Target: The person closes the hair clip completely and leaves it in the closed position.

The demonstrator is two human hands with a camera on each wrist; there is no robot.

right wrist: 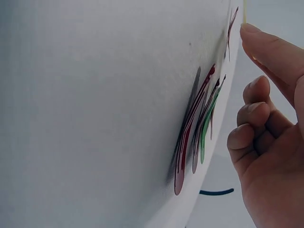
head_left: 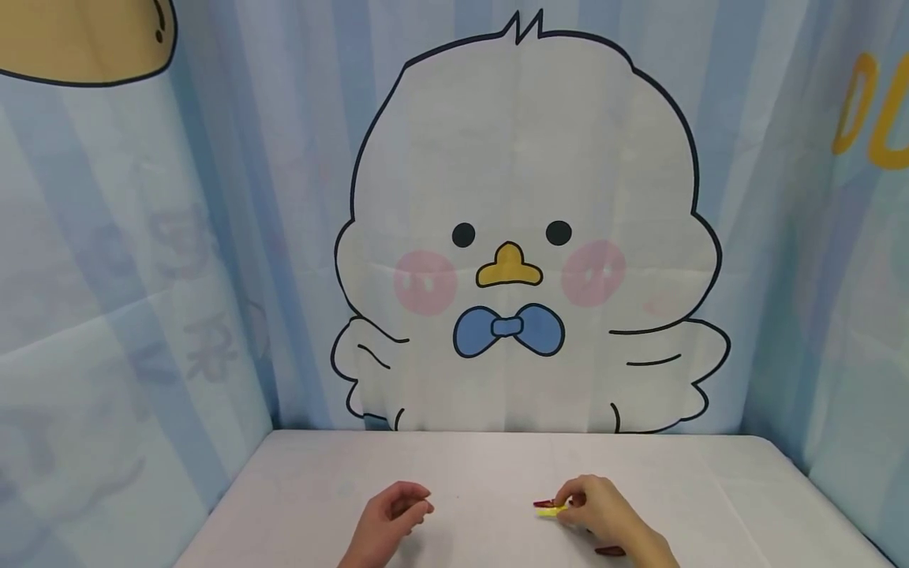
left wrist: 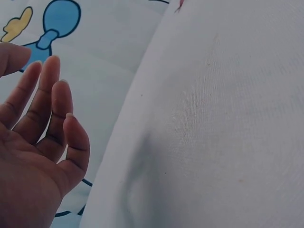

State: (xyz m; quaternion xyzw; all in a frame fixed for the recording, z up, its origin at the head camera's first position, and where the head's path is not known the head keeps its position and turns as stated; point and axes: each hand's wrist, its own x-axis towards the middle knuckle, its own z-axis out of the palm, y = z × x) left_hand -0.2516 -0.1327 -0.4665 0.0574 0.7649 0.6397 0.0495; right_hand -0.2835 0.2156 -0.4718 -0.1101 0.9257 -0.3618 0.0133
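My right hand (head_left: 600, 509) pinches a slim yellow hair clip (head_left: 550, 512) between thumb and forefinger, low over the white table. Beside the yellow clip, a dark red hair clip (head_left: 544, 503) shows just left of the fingertips. Under the right wrist lies another dark red clip (head_left: 610, 551). The right wrist view shows a dark red clip (right wrist: 181, 164) and a green clip (right wrist: 204, 135) close together; this hand's other fingers are curled in. Over on the left, my left hand (head_left: 389, 521) hovers with loosely bent fingers and holds nothing.
White cloth covers the table (head_left: 483, 465). A blue striped curtain (head_left: 305, 197) with a cartoon bird hangs behind the far edge, and similar cloth hangs along both sides.
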